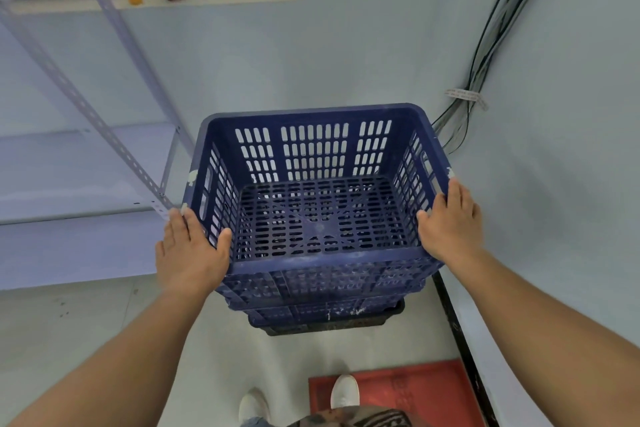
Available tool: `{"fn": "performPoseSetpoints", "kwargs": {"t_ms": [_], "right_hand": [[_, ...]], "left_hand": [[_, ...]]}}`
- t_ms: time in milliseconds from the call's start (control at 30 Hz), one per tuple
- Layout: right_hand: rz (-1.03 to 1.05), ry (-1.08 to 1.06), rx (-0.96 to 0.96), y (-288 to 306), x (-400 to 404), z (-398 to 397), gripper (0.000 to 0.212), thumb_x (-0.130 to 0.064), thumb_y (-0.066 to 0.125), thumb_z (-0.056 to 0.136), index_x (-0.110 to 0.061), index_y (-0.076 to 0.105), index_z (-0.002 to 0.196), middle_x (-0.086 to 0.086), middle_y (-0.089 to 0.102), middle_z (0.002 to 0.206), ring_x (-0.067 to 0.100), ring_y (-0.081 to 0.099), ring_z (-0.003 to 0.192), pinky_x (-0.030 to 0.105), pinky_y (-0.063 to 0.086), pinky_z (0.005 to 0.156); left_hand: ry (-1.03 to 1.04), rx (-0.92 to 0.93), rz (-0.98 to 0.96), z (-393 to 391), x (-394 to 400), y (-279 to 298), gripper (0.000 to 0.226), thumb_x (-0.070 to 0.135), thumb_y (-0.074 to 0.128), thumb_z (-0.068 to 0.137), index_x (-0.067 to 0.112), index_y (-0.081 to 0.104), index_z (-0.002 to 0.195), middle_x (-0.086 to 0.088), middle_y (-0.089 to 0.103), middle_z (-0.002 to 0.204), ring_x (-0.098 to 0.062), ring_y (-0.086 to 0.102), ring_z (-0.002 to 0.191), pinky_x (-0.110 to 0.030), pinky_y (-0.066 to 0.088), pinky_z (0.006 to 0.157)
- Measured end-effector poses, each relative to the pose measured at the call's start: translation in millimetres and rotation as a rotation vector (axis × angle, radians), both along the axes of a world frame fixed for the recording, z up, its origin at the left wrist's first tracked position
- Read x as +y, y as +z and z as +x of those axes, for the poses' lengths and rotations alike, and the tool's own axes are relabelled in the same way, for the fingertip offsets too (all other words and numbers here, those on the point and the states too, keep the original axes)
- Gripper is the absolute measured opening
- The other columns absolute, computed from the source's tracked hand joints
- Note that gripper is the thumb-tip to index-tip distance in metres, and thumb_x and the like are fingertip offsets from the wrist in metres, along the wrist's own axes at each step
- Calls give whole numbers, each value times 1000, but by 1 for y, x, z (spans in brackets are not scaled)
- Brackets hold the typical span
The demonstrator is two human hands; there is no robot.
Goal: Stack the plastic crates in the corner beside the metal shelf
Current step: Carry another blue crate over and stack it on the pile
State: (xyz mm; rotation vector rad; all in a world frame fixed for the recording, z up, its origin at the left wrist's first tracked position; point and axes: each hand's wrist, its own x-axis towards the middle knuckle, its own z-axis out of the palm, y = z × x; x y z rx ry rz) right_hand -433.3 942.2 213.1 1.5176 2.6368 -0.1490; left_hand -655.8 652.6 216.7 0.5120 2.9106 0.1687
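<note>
Bare forearms reach out; the left hand [188, 250] and right hand [450, 224] clasp the near corners of a slotted blue plastic crate [317, 184], fingers curled around its rim, atop nested crates [322, 305] beside the perforated metal shelf [104, 121].

1. The top crate [318, 191] sits on a stack of crates [322, 305] in the corner where two walls meet.
2. The metal shelf [86, 156] stands just left of the stack.
3. The left hand [188, 253] is on the crate's near left corner, the right hand [450, 222] on its right rim.
4. Cables [485, 55] run down the corner behind the stack.
5. A mat [415, 388] lies on the floor before it, under one shoe [344, 391].
</note>
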Motion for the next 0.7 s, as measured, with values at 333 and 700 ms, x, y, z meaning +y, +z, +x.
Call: {"fn": "performPoseSetpoints", "kwargs": {"t_ms": [333,700], "right_hand": [[-24,2,251,32,-17,-15,67,-47,37,96,-12,19,150,14,8,161,31,6,147,46,6,117],[-50,-220,706,45,-123,21,53,-33,45,97,-7,39,143,13,32,153,26,26,143,39,20,116]], "left_hand": [[-87,-39,388,11,20,28,76,54,35,96,14,12,156,-10,10,164,-24,8,151,-45,11,121],[-274,-547,884,59,30,53,61,35,49,98,31,23,153,8,29,158,-12,34,141,-28,29,109]]}}
